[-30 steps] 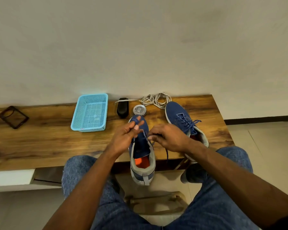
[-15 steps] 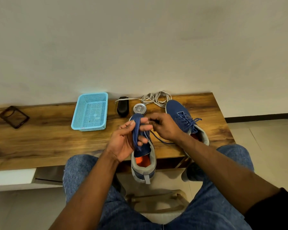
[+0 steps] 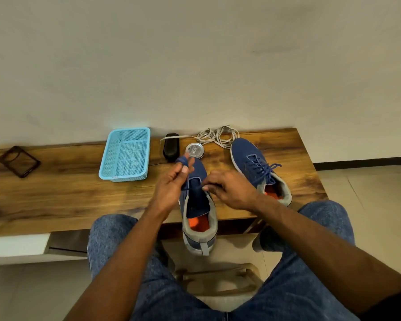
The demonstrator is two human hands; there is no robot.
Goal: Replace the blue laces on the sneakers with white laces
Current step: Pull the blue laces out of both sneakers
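A blue sneaker [image 3: 198, 212] with grey heel and orange insole lies on the table's front edge, heel overhanging toward me. My left hand [image 3: 171, 184] holds folded loops of the blue lace [image 3: 184, 160] between thumb and fingers above the shoe's toe. My right hand [image 3: 229, 188] pinches a strand of the same lace at the shoe's throat. A second blue sneaker [image 3: 255, 165] stands to the right with its blue lace tied. The white laces [image 3: 218, 135] lie coiled at the back of the table.
On the wooden table [image 3: 56, 193] sit a light blue mesh basket [image 3: 125, 154], a black brush [image 3: 171, 147], a round tin [image 3: 195, 150] and a dark phone case [image 3: 19, 161]. A wall rises behind. My knees and a stool are below.
My right hand has come back down from near the left hand to the shoe's throat. The left hand has lifted slightly, still holding gathered lace.
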